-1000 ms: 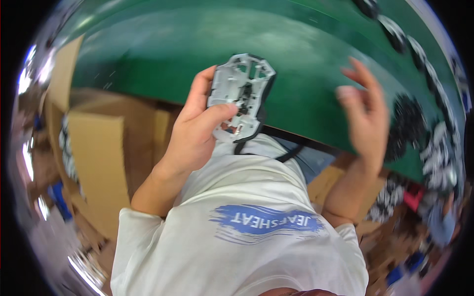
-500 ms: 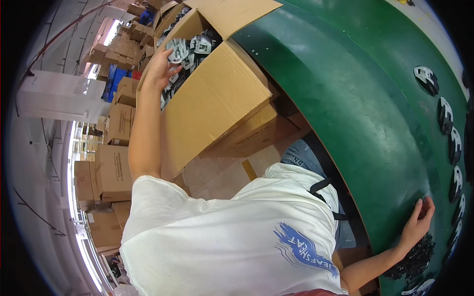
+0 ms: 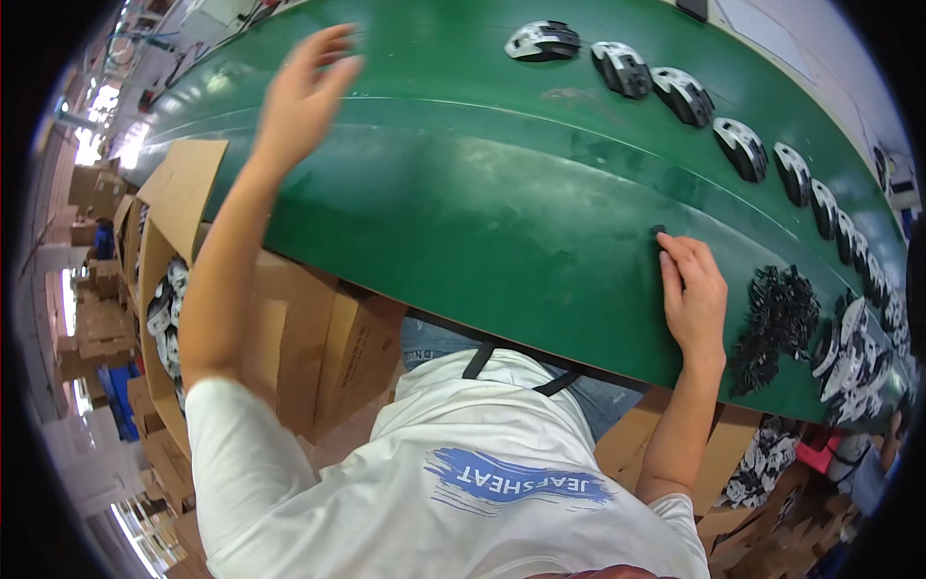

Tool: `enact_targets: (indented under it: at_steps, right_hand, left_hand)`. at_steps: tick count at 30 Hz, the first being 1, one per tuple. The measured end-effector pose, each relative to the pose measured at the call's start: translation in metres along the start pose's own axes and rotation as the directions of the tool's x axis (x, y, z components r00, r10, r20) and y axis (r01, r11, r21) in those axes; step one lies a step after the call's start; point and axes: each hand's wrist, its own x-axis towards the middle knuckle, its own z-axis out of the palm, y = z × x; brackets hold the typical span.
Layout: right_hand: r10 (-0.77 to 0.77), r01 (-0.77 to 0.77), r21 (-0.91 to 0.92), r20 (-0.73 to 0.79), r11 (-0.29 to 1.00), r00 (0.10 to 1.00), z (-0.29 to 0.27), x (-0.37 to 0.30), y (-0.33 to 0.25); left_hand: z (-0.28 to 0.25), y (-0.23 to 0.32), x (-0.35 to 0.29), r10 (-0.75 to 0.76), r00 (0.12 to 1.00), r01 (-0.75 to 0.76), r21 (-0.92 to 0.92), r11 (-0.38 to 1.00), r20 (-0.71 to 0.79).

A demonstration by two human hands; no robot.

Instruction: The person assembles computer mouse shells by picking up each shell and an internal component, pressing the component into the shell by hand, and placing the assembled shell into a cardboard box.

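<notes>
My left hand (image 3: 307, 96) is raised over the far left of the green table (image 3: 434, 222). Its fingers are stretched and slightly smeared, the thumb apart, and nothing shows in them. Toward the right, my right hand (image 3: 694, 289) rests low over the tabletop, pinching a small black piece (image 3: 659, 230) between thumb and fingertips. Beside that hand lies a heap of small black parts (image 3: 775, 323). Along the far side runs a curved row of black-and-white mouse-shaped shells, starting with one shell (image 3: 542, 41) and continuing past another (image 3: 741, 150) to the right.
An opened carton (image 3: 159, 386) with similar shells stands left of the table, partly behind my left arm. More shells (image 3: 858, 362) are piled at the table's right end. Below that end is a box of pale shells (image 3: 762, 463). Another person (image 3: 863, 463) is at the far right.
My view has swung toward the table. My left hand has left the carton, where it held a grey-and-white shell, and is now empty over the table. My right hand stays over the table.
</notes>
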Motion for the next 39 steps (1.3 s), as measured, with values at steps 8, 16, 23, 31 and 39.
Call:
enact_targets:
  at_steps: [8,16,23,31,39]
  right_hand:
    - [0.045,-0.045,0.001,-0.070,0.999,0.997,-0.002,-0.026,-0.001]
    - [0.171,-0.158,0.157,-0.076,0.975,0.982,0.002,-0.029,-0.005]
    - [0.125,-0.116,0.315,-0.009,0.942,0.992,0.029,0.007,-0.029]
    - [0.208,-0.170,0.512,-0.016,0.842,0.978,0.026,-0.011,-0.042]
    - [0.005,0.042,0.582,-0.079,0.812,0.997,0.000,-0.002,-0.080]
  left_hand:
    - [0.252,0.021,0.115,0.219,0.956,-0.272,0.313,0.910,0.194]
    - [0.231,-0.006,0.086,-0.209,0.975,0.204,0.063,0.977,0.078]
    - [0.233,0.042,0.047,-0.300,0.954,0.301,0.059,0.952,-0.021]
    - [0.210,0.050,0.051,-0.405,0.783,0.589,-0.772,0.238,0.472]
    - [0.162,0.127,-0.089,0.185,0.764,0.552,-0.479,-0.682,0.618]
